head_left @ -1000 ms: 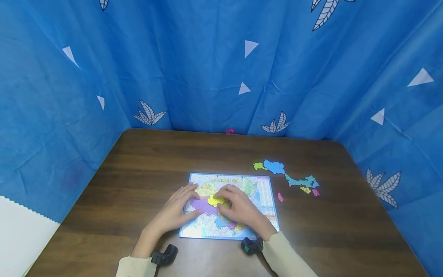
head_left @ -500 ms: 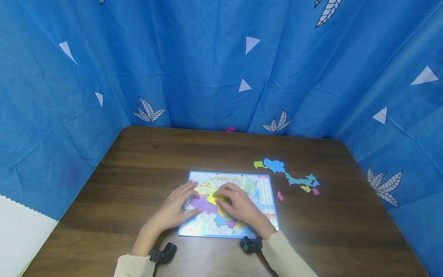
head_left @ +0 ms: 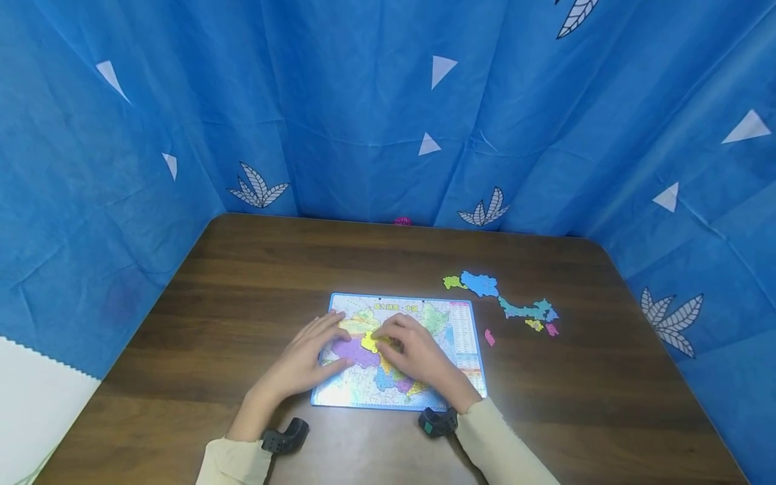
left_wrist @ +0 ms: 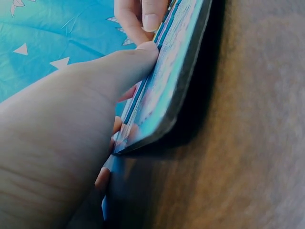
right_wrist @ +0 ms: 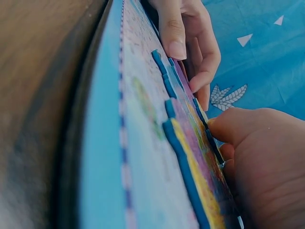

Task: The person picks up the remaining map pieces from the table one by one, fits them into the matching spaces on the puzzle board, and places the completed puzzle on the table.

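My right hand (head_left: 419, 351), the nearer, pinched the yellow piece (head_left: 368, 342), its long axis unclear, at the purple piece's (head_left: 356, 353) far right edge; my left hand (head_left: 303, 357) lay loosely spread at the purple piece's left.

Yellow piece (head_left: 368, 342) on map board (head_left: 463, 337)

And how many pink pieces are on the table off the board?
2: one pink piece just right of the board, another pink one farther right, beside a small yellow piece.

right hand (head_left: 415, 351) — thumb shifted forward, yellow puzzle piece (head_left: 368, 341) more covered
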### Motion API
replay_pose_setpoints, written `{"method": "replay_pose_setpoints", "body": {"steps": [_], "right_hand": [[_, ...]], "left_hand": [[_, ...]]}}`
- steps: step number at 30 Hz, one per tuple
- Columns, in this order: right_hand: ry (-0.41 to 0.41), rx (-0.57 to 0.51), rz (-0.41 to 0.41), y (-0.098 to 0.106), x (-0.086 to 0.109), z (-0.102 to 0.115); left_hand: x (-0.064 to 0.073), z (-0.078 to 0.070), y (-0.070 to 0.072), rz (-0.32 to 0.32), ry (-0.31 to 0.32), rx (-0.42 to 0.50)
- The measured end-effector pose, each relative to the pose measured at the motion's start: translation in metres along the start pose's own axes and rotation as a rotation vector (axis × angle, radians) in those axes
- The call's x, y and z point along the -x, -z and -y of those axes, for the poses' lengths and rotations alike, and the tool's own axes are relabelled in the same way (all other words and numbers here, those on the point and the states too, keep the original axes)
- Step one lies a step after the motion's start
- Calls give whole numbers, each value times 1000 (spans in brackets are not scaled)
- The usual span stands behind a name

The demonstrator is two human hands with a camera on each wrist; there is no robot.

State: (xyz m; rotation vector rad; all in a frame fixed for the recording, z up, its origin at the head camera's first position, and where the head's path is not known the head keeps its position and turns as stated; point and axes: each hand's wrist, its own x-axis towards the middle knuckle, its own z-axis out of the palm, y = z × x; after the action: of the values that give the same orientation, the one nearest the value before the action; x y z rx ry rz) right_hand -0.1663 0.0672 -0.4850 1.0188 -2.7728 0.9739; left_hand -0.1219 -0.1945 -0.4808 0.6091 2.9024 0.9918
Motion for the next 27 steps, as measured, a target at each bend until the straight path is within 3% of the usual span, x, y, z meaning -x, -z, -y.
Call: {"method": "replay_pose_setpoints", "body": {"steps": [16, 27], "right_hand": [[-24, -32, -19, 4, -5, 4], [-44, -18, -4, 2, 0, 5]], "left_hand": [[-4, -1, 5, 5, -3, -2], [-1, 0, 0, -4, -13, -18]]}}
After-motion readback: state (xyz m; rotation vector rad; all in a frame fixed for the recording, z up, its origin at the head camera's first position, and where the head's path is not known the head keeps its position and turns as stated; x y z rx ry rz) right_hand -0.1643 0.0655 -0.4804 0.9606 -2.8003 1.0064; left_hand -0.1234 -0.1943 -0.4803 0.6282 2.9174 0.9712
